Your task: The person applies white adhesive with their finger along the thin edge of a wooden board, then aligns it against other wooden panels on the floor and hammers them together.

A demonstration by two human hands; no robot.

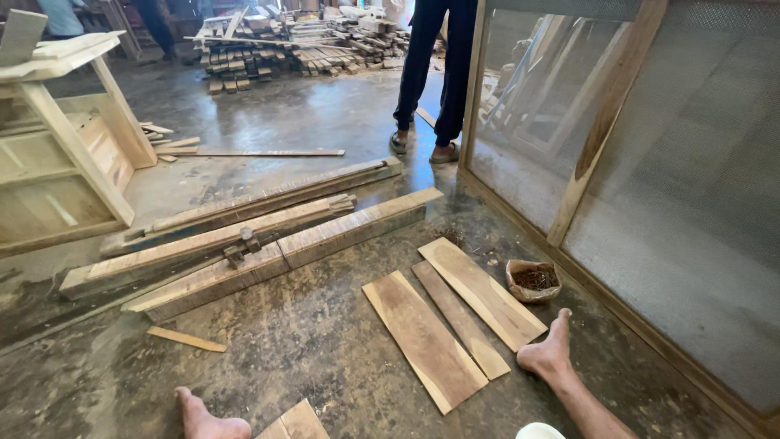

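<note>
- Though both bare feet show at the bottom edge of the head view, neither hand appears, so how the fingers stand, and whether they hold anything, cannot be told.
- Three flat boards point(455, 321) lie side by side on the floor between the feet, thin and smooth, brown with paler streaks; the right foot point(548, 351) rests just beside the outer one.
- One more board end point(294, 421) lies at the bottom edge by the left foot point(203, 419).
- Three long rough beams point(268, 236) lie slanted across the floor beyond the boards, grey and weathered, with a small wooden block point(241, 246) sitting between two of them.
- One thin pale slat point(187, 339) lies apart near the left foot.
- One small crumpled paper bag point(532, 280) holds dark nails, near the screen.
- One large wooden-framed mesh screen point(666, 187) stands tilted at the right, its mesh fine and grey.
- One pale unfinished wooden frame point(65, 138) stands at the left.
- Concrete floor point(309, 349), dusty, stained and glossy in patches.
- Another person's legs point(435, 81) stand beyond in dark trousers and sandals; a heap of cut timber point(292, 45) lies behind them.
</note>
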